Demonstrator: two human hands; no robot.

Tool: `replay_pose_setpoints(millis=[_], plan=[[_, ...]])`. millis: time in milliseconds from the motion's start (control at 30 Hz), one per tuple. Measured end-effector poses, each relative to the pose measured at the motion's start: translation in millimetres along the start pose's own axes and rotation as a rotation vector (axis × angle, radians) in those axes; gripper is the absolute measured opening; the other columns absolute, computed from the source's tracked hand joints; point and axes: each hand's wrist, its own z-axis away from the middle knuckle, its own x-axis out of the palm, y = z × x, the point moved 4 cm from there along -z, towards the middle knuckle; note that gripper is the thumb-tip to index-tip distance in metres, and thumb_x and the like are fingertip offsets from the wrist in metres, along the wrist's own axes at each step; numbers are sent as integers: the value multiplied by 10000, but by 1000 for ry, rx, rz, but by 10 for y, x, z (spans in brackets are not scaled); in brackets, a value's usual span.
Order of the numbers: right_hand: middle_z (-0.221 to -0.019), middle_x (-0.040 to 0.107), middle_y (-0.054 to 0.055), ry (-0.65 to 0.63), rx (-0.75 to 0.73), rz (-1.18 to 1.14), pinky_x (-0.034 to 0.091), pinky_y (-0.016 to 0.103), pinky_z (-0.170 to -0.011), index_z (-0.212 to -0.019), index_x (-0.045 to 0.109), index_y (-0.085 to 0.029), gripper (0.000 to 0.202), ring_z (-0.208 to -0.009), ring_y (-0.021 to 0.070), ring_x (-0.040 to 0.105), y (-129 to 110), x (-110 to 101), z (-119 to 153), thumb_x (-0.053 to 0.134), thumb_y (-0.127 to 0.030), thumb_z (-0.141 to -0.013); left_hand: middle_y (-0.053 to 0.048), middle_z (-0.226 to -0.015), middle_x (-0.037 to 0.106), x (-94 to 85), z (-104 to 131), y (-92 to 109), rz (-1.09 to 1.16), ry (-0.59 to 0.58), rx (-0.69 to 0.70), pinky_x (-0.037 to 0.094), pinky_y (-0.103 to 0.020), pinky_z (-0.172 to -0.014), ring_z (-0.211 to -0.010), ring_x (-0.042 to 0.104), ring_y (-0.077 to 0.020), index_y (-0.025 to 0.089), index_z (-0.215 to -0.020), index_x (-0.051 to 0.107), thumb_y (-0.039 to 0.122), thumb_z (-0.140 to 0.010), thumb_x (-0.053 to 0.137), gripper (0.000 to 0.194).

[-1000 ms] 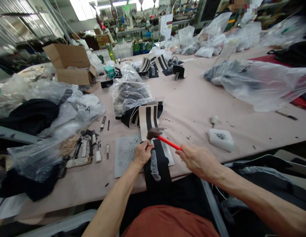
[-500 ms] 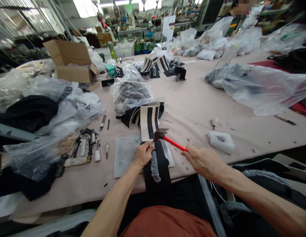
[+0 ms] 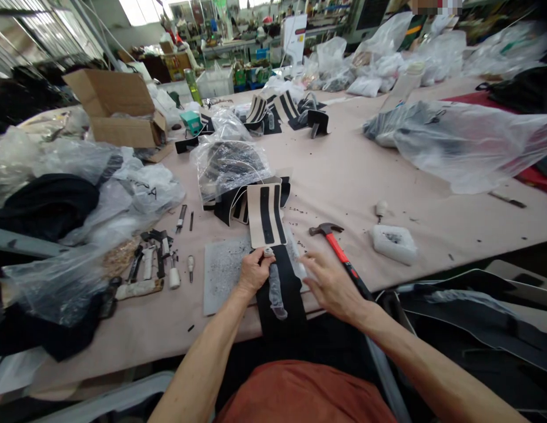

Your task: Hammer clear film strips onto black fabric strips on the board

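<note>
My left hand (image 3: 254, 270) is closed around a small tool with a pale round top (image 3: 268, 252), upright over the black panel (image 3: 287, 294). A plastic-wrapped strip (image 3: 277, 294) lies along that panel, just below my fingers. The panel's upper part, beige with black stripes (image 3: 255, 217), bends up beyond the hand. Beneath it is a white board (image 3: 220, 276) with dark specks. My right hand (image 3: 330, 285) hovers right of the panel, fingers apart and holding nothing. The hammer (image 3: 344, 255), red and black with a dark claw head, lies on the table beside my right hand.
Hand tools (image 3: 174, 276) and clear plastic bags (image 3: 150, 182) lie at the left, near an open cardboard box (image 3: 118, 126). A plastic-wrapped bundle (image 3: 231, 164) sits behind the panel. To the right are a white block (image 3: 394, 244) and a large plastic bag (image 3: 471, 141).
My right hand has let go of the hammer, which now lies on the table at the right, and has moved left toward the panel with its fingers apart. My left hand keeps its hold.
</note>
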Motion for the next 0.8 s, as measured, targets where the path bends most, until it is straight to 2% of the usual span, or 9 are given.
replay_pose_setpoints(millis=[67,133,200,333,433,567,633,700,800], plan=[[-1350,494,114,-221,-291,-94,465,352,-917,-1295,519,-217,484,-1094,213,547,-396,131,-71,462,-50,-843,-29,-851,738,-3,-7,8,24,-1,-18,517,-282,-747,-774,677,-188,206,-879,706,240,-826,633,96],[-1297,522,99,-390,-422,-59,456,352,-868,-1170,568,-200,413,-1035,212,545,-618,287,-118,498,-33,-799,-26,-822,732,0,-28,-3,64,14,-62,515,-274,-733,-752,665,-179,200,-850,705,275,-808,647,104],[-1211,555,96,-444,-435,3,444,355,-833,-1063,575,-177,282,-974,212,542,-695,422,-160,523,-61,-811,-30,-759,718,-1,-65,-42,151,74,-166,510,-263,-686,-699,649,-170,183,-790,689,334,-780,671,152],[-1068,587,85,-431,-420,87,423,332,-735,-1014,558,-164,176,-837,200,557,-770,504,-172,508,-101,-857,-57,-727,706,-79,-145,-119,537,353,-432,540,-266,-648,-687,675,-183,151,-752,625,494,-697,717,359],[-1016,607,102,-342,-244,191,394,333,-677,-975,565,-166,136,-771,206,586,-819,313,-188,484,-112,-880,-64,-733,705,-293,-214,-12,675,485,-447,558,-268,-643,-707,695,-196,143,-751,596,501,-621,788,426],[-895,653,117,-218,153,248,348,316,-618,-921,574,-167,101,-719,210,624,-730,-139,-277,475,-163,-910,-43,-724,700,-849,-286,340,641,665,-223,569,-263,-649,-686,697,-175,141,-771,596,458,-660,795,391],[-835,674,105,-167,316,201,332,307,-596,-948,577,-169,117,-702,211,635,-620,-288,-323,464,-190,-926,-38,-736,707,-1072,-290,515,586,690,-103,569,-254,-651,-689,693,-164,139,-789,619,427,-695,786,346],[-818,691,91,-122,432,93,347,298,-607,-1021,577,-166,141,-724,221,652,-500,-298,-343,490,-237,-936,-42,-757,719,-1156,-259,616,516,649,-49,568,-246,-660,-696,685,-155,138,-802,647,397,-730,777,299],[-906,718,103,-79,526,-103,413,302,-699,-1181,568,-151,335,-855,251,679,-364,-68,-302,586,-357,-917,-49,-781,732,-1022,-152,591,441,524,-86,556,-235,-662,-693,669,-149,140,-822,672,373,-760,770,260]])
